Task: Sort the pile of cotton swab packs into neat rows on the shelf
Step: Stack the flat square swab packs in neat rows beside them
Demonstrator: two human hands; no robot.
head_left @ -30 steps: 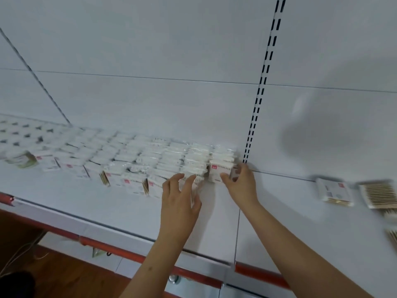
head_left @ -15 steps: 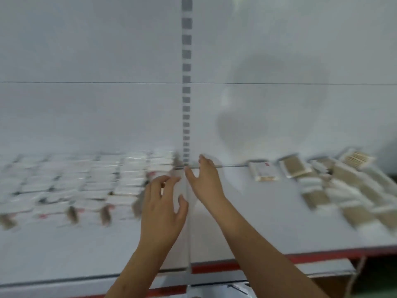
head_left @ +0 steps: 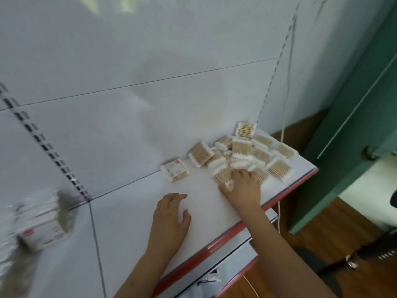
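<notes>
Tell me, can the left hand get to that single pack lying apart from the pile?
Probably yes: the left hand hovers open over bare shelf, and nothing lies between it and the single pack.

Premises: retail shop. White gondola shelf (head_left: 133, 229) with red edge strip and slotted upright (head_left: 46, 148) showing. Cotton swab packs (head_left: 247, 155) lying stocked in quantity.

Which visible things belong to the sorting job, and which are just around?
Job: pile of swab packs; lone pack; sorted rows, blurred; shelf; right hand reaching into the pile; left hand, holding nothing.

Around: green cabinet; white cable; wooden floor.
</notes>
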